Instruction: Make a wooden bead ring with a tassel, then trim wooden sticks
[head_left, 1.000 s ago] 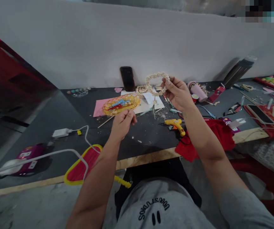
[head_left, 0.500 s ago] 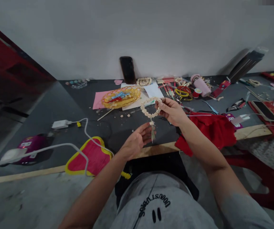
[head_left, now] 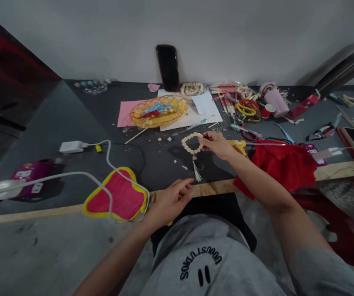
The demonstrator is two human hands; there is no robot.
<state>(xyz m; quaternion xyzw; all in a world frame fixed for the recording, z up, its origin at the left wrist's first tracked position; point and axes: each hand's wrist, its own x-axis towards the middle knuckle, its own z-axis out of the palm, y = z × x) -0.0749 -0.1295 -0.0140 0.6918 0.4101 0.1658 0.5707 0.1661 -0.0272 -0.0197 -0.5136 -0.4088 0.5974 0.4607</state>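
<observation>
A ring of pale beads, a beaded bracelet [head_left: 188, 148] with a light tassel [head_left: 197, 172] at its lower end, is at the middle of the dark table. My right hand [head_left: 216, 144] pinches the ring's right side between thumb and fingers. Whether the bracelet rests on the tabletop or hangs just above it, I cannot tell. My left hand [head_left: 177, 199] is at the wooden front edge, below and left of the tassel. Its fingers are loosely stretched and apart, with nothing in them.
Behind the bracelet stands a yellow basket [head_left: 134, 119] of small pieces. A phone [head_left: 168, 68] leans on the wall. Right of my hand lie a yellow glue gun [head_left: 237, 145] and red cloth [head_left: 283, 166]. White cables [head_left: 81, 174] cross a pink-and-yellow pad [head_left: 120, 195] at left.
My left hand has come away from the tassel, down towards the table edge. The bracelet, still in my right hand, appears lower, nearer the tabletop. The view has tilted downward.
</observation>
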